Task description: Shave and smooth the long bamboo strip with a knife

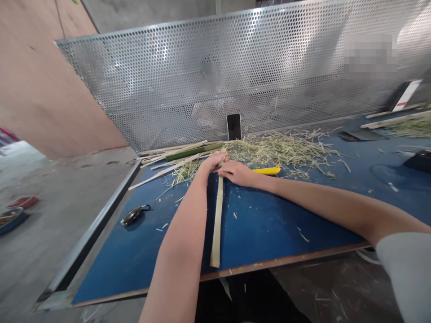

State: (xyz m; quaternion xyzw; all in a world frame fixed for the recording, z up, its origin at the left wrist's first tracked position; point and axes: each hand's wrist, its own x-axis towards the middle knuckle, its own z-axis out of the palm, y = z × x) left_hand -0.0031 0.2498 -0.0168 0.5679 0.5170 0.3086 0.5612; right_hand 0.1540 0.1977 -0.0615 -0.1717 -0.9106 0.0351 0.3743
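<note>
A long, pale bamboo strip [218, 220] lies lengthwise on the blue table, its near end close to the front edge. Around its far part, my left hand [216, 160] is closed, the fingers bent over it. My right hand [235, 172] is closed on the strip just nearer to me, touching the left hand. Beyond my right wrist a yellow handle [268, 170] sticks out to the right; its other end is hidden, so I cannot tell what tool it is. Thin bamboo shavings [279, 150] are heaped behind my hands.
More bamboo strips [168, 169] and a green bamboo piece [191, 151] lie at the back left. A phone [234, 127] leans on the perforated metal screen [188, 80]. A dark oval object with a clip [134, 216] sits on the left. A black device [419, 160] is at far right.
</note>
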